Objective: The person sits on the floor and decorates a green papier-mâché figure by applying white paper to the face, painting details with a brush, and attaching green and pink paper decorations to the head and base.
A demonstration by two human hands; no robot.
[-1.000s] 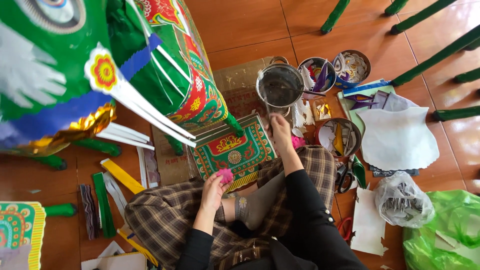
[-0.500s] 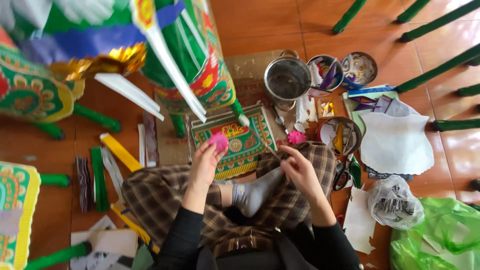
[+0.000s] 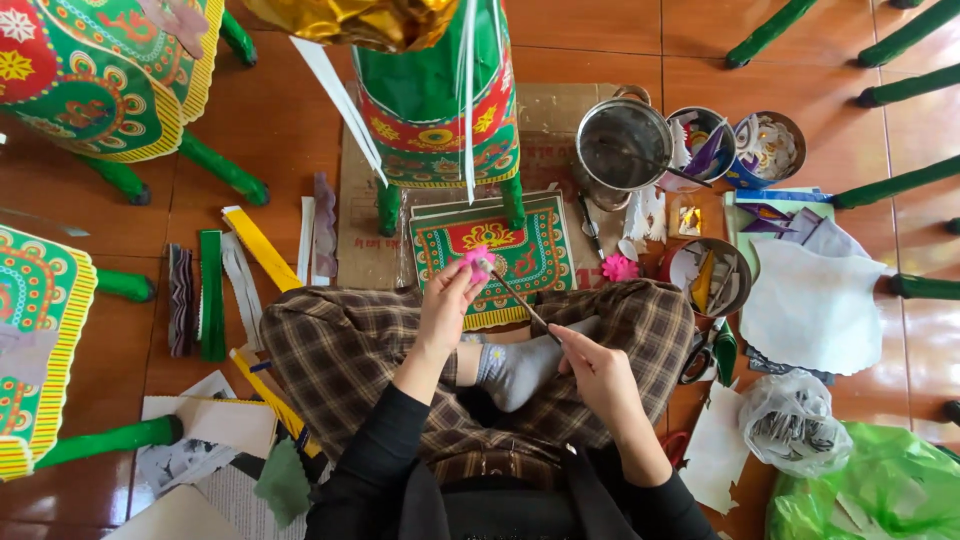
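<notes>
I sit cross-legged in checked trousers on a wooden floor. My left hand (image 3: 448, 305) pinches a small pink paper flower (image 3: 476, 258) above my knees. My right hand (image 3: 590, 362) grips a thin stick (image 3: 515, 300) whose far tip touches the flower. Under both lies a stack of green, red and yellow patterned paper panels (image 3: 530, 255). A second pink flower (image 3: 619, 267) lies on the floor to the right of the panels.
A metal pot (image 3: 622, 145) and several tins of paper scraps (image 3: 765, 145) stand ahead right. A green decorated paper figure (image 3: 440, 120) on green legs stands ahead, others at left (image 3: 90, 80). Paper strips (image 3: 255, 245) lie left; white sheets (image 3: 810, 305) and plastic bags (image 3: 865, 490) right.
My right hand drew back from the pot area to my lap and now holds the stick against the flower. My left hand lifted the flower over the panels. The view swung left.
</notes>
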